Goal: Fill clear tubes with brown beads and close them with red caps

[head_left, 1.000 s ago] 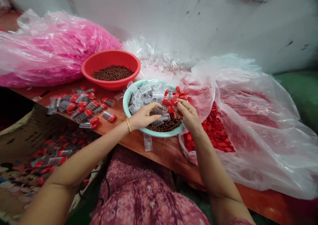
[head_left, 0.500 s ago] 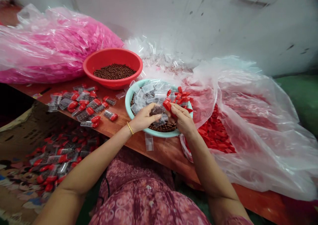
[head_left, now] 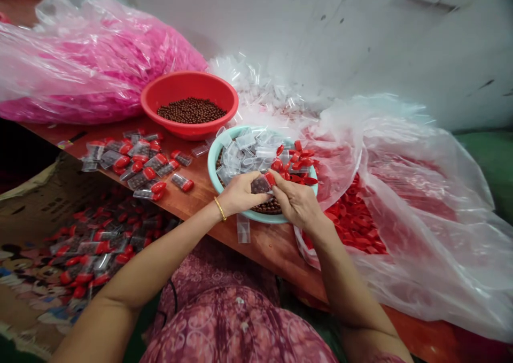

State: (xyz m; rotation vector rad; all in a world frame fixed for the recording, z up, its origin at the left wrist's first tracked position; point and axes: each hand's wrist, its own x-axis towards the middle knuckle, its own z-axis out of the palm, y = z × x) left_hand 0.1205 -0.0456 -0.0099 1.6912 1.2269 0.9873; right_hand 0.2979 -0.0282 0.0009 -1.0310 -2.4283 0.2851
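Observation:
Over the front of a pale blue basin (head_left: 212,166), my left hand (head_left: 241,192) grips a small clear plastic container (head_left: 260,184) with brown beads inside. My right hand (head_left: 297,198) has its fingers closed on a red cap (head_left: 269,179) at the container's right end; cap and container touch. Whether the cap is fully seated is hidden by the fingers. Behind my hands the basin holds empty clear containers (head_left: 242,152), loose red caps (head_left: 296,162) and brown beads (head_left: 267,207).
A red basin (head_left: 149,98) of brown beads stands behind. Capped containers (head_left: 144,165) lie at left, more fill a cardboard box (head_left: 24,218) below. A bag of pink pieces (head_left: 120,58) is back left; a bag of red caps (head_left: 355,224) lies right. One clear container (head_left: 243,229) sits near the edge.
My right hand has brought the red cap down and left onto the end of the clear container in my left hand. The whole view has shifted slightly.

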